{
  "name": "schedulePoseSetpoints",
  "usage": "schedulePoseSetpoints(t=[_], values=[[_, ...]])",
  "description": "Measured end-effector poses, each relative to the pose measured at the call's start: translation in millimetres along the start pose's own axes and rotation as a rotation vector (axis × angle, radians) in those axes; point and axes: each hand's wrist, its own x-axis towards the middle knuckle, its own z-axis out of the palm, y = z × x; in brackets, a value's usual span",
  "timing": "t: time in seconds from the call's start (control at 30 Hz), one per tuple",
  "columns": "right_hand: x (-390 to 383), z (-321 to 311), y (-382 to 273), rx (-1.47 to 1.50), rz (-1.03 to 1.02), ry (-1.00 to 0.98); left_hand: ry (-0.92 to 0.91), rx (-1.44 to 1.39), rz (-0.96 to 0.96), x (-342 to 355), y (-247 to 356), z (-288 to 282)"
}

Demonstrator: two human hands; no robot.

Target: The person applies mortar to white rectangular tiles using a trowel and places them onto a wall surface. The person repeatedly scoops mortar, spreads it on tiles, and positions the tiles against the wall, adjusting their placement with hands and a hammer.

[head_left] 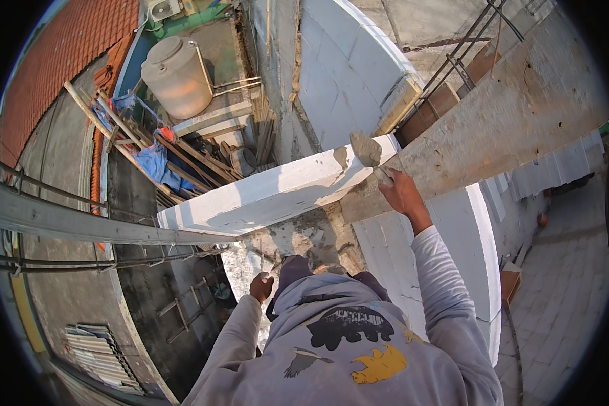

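Note:
My right hand (400, 193) is wrapped round the handle of a trowel (365, 149). The grey, mortar-smeared blade lies over the far right end of a low white block wall (277, 179), close to the edge of a weathered board (494, 122). A dark wet patch of mortar (342, 158) shows on the wall's top just left of the blade. My left hand (261, 287) hangs low in front of my body, fingers curled; what they hold, if anything, is too small to make out.
Steel rebar (54, 265) and a grey beam (101, 220) cross at the left. Beyond the wall are piled timber (196, 159), blue tarp (157, 162) and a water tank (177, 78). More rebar (457, 64) stands at the upper right. Paving (561, 271) lies far below on the right.

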Motion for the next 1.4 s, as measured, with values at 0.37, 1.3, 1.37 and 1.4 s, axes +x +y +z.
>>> schedulePoseSetpoints(t=[0.37, 1.3, 1.37, 1.4], values=[[-28.5, 30.9, -13.2, 0.786, 0.381, -0.31, 0.07, -0.027, -0.02, -18.6, 0.1, -10.7], [-316.8, 512.7, 307.5, 0.086, 0.258, -0.621, -0.097, -0.049, -0.213, -218.5, 45.2, 105.9], [-305.8, 536.5, 310.3, 0.149, 0.349, -0.677, 0.041, 0.185, -0.075, -247.7, 8.4, 152.1], [-306.7, 550.9, 320.9, 0.208, 0.383, -0.597, 0.074, 0.176, -0.077, -254.3, 7.3, 165.0]])
